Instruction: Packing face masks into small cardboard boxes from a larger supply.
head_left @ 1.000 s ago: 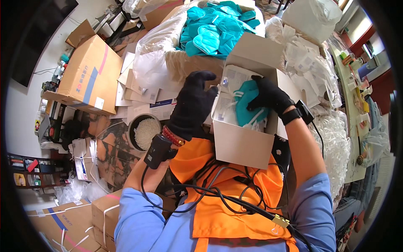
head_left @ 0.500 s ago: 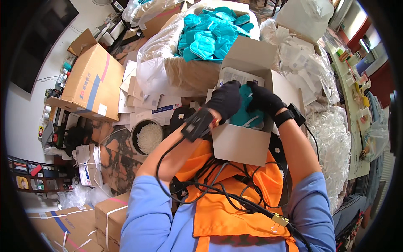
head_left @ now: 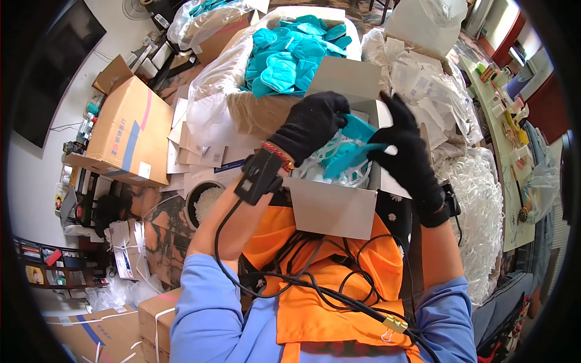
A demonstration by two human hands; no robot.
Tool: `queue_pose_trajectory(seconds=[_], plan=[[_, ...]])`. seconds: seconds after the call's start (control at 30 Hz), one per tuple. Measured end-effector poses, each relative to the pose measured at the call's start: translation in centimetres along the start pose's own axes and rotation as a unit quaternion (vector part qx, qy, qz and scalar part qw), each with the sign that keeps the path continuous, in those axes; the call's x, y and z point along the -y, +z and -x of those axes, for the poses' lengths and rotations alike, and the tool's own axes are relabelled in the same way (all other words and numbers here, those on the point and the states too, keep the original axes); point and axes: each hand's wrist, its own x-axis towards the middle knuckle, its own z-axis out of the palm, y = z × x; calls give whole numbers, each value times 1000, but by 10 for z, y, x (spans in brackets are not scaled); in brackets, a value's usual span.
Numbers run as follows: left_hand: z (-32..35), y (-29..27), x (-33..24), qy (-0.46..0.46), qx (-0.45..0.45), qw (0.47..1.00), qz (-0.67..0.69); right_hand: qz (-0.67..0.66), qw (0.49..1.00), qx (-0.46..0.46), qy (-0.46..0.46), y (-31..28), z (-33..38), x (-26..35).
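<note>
A small open white carton (head_left: pixel 333 209) sits in front of me, with folded teal masks and their white straps (head_left: pixel 324 166) inside. Above its opening, my left hand (head_left: pixel 315 124), in a black glove, is closed on the upper end of a teal mask (head_left: pixel 358 128). My right hand (head_left: pixel 407 154), also gloved in black, pinches a teal edge low between its fingers at the carton's right side, while another finger points up. Whether both hands grip the same mask I cannot tell. The left fingertips are partly hidden behind the mask.
Beyond the carton stands a plastic-lined box piled with teal masks (head_left: pixel 284 54). A bag of white straps (head_left: pixel 475 224) lies to the right, below clear packets (head_left: pixel 423 78). A large brown carton (head_left: pixel 130 127) and a bucket of white bits (head_left: pixel 206 202) are on the left. Black cables (head_left: pixel 302 272) cross my orange apron.
Both hands have risen from inside the carton and moved apart, the right one outward. A teal mask has come up with them, and white straps now show in the carton.
</note>
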Motion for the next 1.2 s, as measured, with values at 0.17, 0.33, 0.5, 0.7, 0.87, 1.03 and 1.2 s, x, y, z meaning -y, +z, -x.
queue_pose_trajectory(seconds=[0.17,0.33,0.5,0.7,0.87,1.03,1.2], plan=[[-5,-42,-45,-41,79,980,176,-166,964,66,197,-21,-18,10],[23,-50,-58,-132,31,698,703,-366,869,-69,327,-21,-13,14],[52,-8,-38,-140,74,810,564,-368,864,-115,325,3,-6,5],[57,35,-55,-136,-97,880,444,-270,889,-162,331,29,2,-1],[65,34,-55,-187,-169,910,329,-591,757,-62,272,13,-2,45],[64,27,-60,-176,-194,889,376,-486,800,46,349,30,27,24],[71,18,-47,-172,-205,866,422,-481,816,59,317,26,27,19]])
